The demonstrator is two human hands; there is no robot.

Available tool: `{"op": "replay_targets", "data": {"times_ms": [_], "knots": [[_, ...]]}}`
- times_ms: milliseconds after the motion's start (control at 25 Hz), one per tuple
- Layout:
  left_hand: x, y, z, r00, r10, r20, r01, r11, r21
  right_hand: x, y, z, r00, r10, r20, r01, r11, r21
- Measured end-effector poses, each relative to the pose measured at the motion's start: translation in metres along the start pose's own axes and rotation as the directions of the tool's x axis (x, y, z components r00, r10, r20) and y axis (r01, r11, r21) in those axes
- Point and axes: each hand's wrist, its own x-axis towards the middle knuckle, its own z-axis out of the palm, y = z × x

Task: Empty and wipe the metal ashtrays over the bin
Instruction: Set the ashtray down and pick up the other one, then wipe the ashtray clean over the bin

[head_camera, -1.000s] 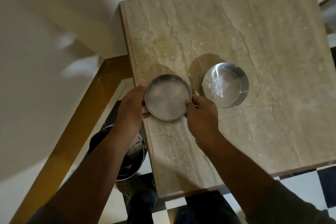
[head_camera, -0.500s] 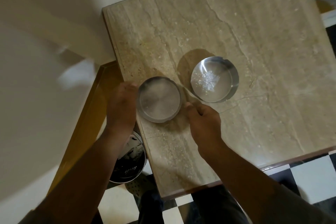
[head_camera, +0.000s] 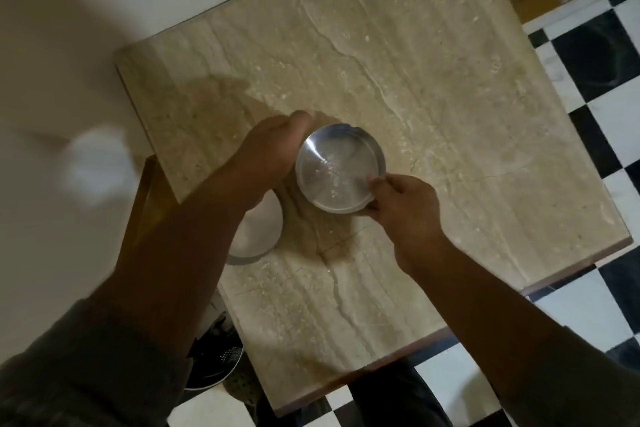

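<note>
Ashtray with ash (head_camera: 337, 173) sat on the counter (head_camera: 433, 80), gripped at its near-right rim by the right hand (head_camera: 403, 208).

The right fingers (head_camera: 375, 184) pinched that rim, thumb side hidden under the dish. The left hand (head_camera: 273, 149) lay flat against its left wall, fingers loosely together, holding nothing. A second ashtray (head_camera: 256, 236) lay half hidden beneath the left forearm. The bin (head_camera: 216, 360) stood below the counter's left edge, so the dish would likely travel leftward; only part of the bin showed.
</note>
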Motion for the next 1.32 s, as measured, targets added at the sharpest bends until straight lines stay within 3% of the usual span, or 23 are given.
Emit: {"op": "replay_targets", "data": {"times_ms": [120,360,760,1000,1120,1320], "knots": [[0.006,-0.002,0.010,0.998,-0.010,0.069,0.009,1.000,0.025,0.008,-0.002,0.003,1.000,-0.004,-0.014,0.003,0.998,-0.070],[-0.014,-0.006,-0.007,0.996,-0.037,0.078,0.039,0.999,-0.024,-0.013,-0.009,-0.003,0.999,0.020,0.037,-0.019,0.999,-0.039],[-0.094,-0.084,-0.093,0.998,0.057,-0.024,-0.062,0.929,-0.365,-0.097,-0.012,0.048,0.981,-0.128,0.148,0.157,0.967,-0.203],[-0.149,-0.158,-0.144,0.994,-0.093,-0.055,0.051,0.853,-0.519,-0.149,0.023,0.105,0.928,-0.081,0.364,0.180,0.951,-0.250],[-0.175,-0.209,-0.167,0.969,-0.237,-0.071,0.145,0.776,-0.614,-0.170,0.060,0.142,0.889,-0.006,0.457,0.155,0.945,-0.289],[-0.206,-0.292,-0.183,0.929,-0.363,-0.074,0.207,0.674,-0.709,-0.185,0.125,0.185,0.814,0.047,0.579,0.245,0.875,-0.417]]}}
